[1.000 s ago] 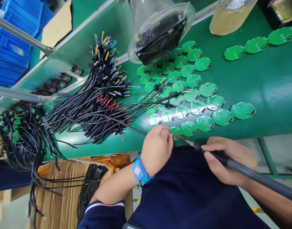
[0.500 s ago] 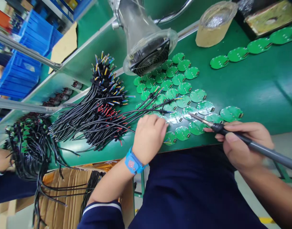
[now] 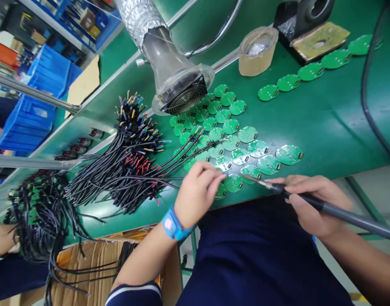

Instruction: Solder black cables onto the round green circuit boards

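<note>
My left hand (image 3: 197, 191), with a blue wrist strap (image 3: 173, 224), pinches a black cable (image 3: 172, 179) near its end. The fingers hide most of that end; only a bit of wire shows at the fingertips. Round green circuit boards (image 3: 234, 183) lie in rows beside and beyond this hand. In my right hand (image 3: 316, 204) is a soldering iron (image 3: 312, 201), gripped like a pen. Its tip points left, over the boards in the near row, a short way right of my left fingertips. Whether the tip touches a board I cannot tell.
Bundles of black cables (image 3: 99, 165) lie to the left. A fan nozzle (image 3: 185, 93) hangs over the back boards. Behind stand a tape roll (image 3: 257, 59) and a sponge holder (image 3: 320, 42). Another person's hand (image 3: 3, 238) is at far left, by hanging cables (image 3: 38, 225).
My left hand has closed near the cable end, which lay free beyond it before. The soldering iron tip has come down towards the near row of boards. The view has shifted slightly.
</note>
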`<action>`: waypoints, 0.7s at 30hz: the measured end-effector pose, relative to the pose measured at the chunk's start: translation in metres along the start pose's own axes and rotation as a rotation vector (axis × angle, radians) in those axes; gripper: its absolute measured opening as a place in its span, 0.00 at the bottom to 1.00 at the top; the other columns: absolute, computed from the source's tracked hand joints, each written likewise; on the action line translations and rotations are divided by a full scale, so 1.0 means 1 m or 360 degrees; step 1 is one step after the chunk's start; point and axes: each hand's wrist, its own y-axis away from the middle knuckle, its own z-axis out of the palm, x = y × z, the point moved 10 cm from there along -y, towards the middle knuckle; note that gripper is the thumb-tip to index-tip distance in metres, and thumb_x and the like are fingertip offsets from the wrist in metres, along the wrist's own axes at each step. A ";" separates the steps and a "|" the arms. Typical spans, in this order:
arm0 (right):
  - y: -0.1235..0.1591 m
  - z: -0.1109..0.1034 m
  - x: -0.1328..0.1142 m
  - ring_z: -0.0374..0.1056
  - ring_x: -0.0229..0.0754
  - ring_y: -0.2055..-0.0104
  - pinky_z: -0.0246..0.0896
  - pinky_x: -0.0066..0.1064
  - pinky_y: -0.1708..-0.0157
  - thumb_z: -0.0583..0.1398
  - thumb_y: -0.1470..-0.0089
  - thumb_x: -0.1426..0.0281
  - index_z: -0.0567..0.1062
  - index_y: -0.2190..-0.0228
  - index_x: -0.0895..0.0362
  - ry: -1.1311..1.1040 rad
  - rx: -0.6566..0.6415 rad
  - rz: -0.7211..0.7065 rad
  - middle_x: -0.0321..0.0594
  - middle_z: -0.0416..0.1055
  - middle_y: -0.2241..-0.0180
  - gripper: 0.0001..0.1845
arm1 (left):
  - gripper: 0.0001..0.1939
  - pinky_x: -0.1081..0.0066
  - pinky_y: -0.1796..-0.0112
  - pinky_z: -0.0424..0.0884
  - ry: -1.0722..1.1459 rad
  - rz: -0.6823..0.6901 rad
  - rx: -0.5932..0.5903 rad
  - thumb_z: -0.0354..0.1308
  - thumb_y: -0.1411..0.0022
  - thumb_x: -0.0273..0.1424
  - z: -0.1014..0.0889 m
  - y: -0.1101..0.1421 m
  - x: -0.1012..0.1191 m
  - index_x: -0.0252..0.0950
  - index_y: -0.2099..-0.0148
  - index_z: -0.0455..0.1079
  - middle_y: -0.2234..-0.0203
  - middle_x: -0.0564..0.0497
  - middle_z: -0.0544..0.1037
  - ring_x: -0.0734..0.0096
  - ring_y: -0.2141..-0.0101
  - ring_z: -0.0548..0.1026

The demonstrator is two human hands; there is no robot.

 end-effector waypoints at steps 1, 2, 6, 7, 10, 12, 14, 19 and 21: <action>0.003 0.002 -0.002 0.69 0.41 0.70 0.71 0.45 0.63 0.57 0.56 0.82 0.71 0.66 0.55 0.0019 -0.0043 0.0025 0.37 0.66 0.74 0.15 | 0.04 0.72 0.61 0.69 0.0022 -0.0070 -0.0013 0.54 0.38 0.28 0.006 0.009 0.004 0.34 0.62 0.68 0.66 0.49 0.69 0.74 0.65 0.69; 0.006 0.003 -0.004 0.69 0.42 0.70 0.71 0.46 0.62 0.57 0.57 0.82 0.71 0.66 0.54 0.0064 -0.0079 0.0026 0.37 0.67 0.74 0.15 | 0.03 0.71 0.62 0.70 0.0027 -0.0133 -0.0032 0.54 0.38 0.28 0.013 0.017 0.006 0.34 0.63 0.68 0.67 0.48 0.68 0.73 0.65 0.69; 0.009 0.014 -0.024 0.67 0.39 0.76 0.73 0.45 0.66 0.58 0.60 0.82 0.70 0.66 0.54 0.0234 -0.0249 -0.0165 0.33 0.66 0.77 0.17 | 0.04 0.68 0.64 0.70 -0.0030 -0.0204 -0.0034 0.52 0.38 0.27 0.034 0.034 0.012 0.33 0.66 0.66 0.69 0.47 0.68 0.70 0.67 0.68; 0.008 0.018 -0.027 0.65 0.37 0.78 0.73 0.43 0.67 0.58 0.60 0.82 0.70 0.66 0.54 0.0246 -0.0293 -0.0204 0.32 0.65 0.79 0.18 | 0.04 0.67 0.65 0.70 -0.0046 -0.0181 -0.0018 0.52 0.38 0.26 0.035 0.035 0.012 0.32 0.66 0.66 0.70 0.47 0.68 0.70 0.67 0.68; 0.003 0.026 -0.032 0.65 0.36 0.80 0.73 0.37 0.71 0.56 0.60 0.81 0.69 0.66 0.53 0.0280 -0.0340 -0.0245 0.30 0.63 0.81 0.18 | 0.03 0.67 0.64 0.70 -0.0085 -0.0113 -0.0003 0.52 0.39 0.25 0.037 0.036 0.013 0.32 0.65 0.66 0.70 0.47 0.69 0.69 0.66 0.68; 0.001 0.028 -0.033 0.66 0.36 0.80 0.72 0.36 0.72 0.56 0.60 0.80 0.69 0.66 0.53 0.0344 -0.0319 -0.0269 0.30 0.64 0.81 0.16 | 0.03 0.67 0.64 0.70 -0.0113 -0.0080 0.0000 0.52 0.39 0.26 0.038 0.036 0.014 0.32 0.65 0.66 0.70 0.46 0.69 0.69 0.66 0.69; 0.002 0.029 -0.033 0.67 0.37 0.79 0.71 0.35 0.73 0.57 0.59 0.80 0.69 0.67 0.54 0.0384 -0.0317 -0.0285 0.32 0.65 0.80 0.15 | 0.03 0.66 0.64 0.71 -0.0141 -0.0061 0.0004 0.52 0.39 0.26 0.038 0.036 0.014 0.33 0.64 0.66 0.70 0.46 0.70 0.69 0.66 0.69; 0.004 0.033 -0.031 0.64 0.36 0.79 0.68 0.35 0.76 0.56 0.61 0.82 0.68 0.66 0.56 0.0320 -0.0375 -0.0292 0.33 0.64 0.80 0.17 | 0.03 0.67 0.64 0.71 -0.0208 -0.0036 0.0034 0.53 0.39 0.26 0.039 0.038 0.015 0.32 0.64 0.66 0.70 0.46 0.70 0.69 0.66 0.70; 0.005 0.034 -0.032 0.64 0.36 0.79 0.68 0.35 0.76 0.56 0.60 0.82 0.68 0.65 0.56 0.0325 -0.0383 -0.0308 0.33 0.64 0.80 0.17 | 0.03 0.67 0.63 0.71 -0.0222 -0.0043 0.0031 0.54 0.39 0.27 0.040 0.039 0.014 0.32 0.64 0.66 0.69 0.46 0.71 0.69 0.66 0.70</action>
